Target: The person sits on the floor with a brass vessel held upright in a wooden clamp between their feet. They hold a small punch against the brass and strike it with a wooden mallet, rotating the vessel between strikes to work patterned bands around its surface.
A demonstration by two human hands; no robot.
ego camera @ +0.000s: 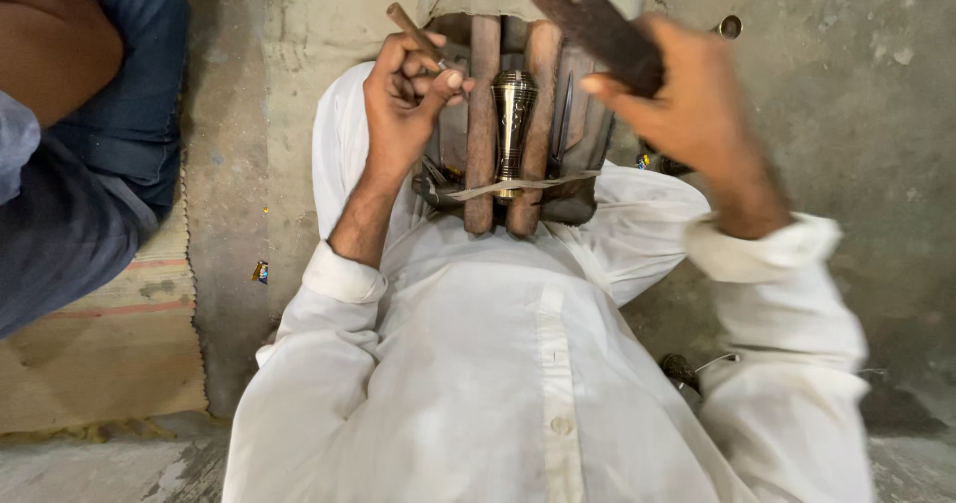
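Observation:
A small brass vase-shaped piece (pixel 514 115) sits clamped between two upright wooden bars (pixel 482 125), tied across by a thin strap (pixel 528 182). My left hand (pixel 403 100) is closed on a thin rod-like tool (pixel 414 33) whose tip points at the top of the brass piece. My right hand (pixel 687 100) is raised to the right of the clamp and grips a dark wooden mallet-like handle (pixel 588 20), tilted up to the left above the bars. I wear white sleeves and a white shirt (pixel 498 364).
Another person in blue clothing (pixel 90 154) sits at the left, on a worn woven mat (pixel 110 354). The floor around is rough grey concrete (pixel 846 115). A small dark object (pixel 681 369) lies by my right elbow.

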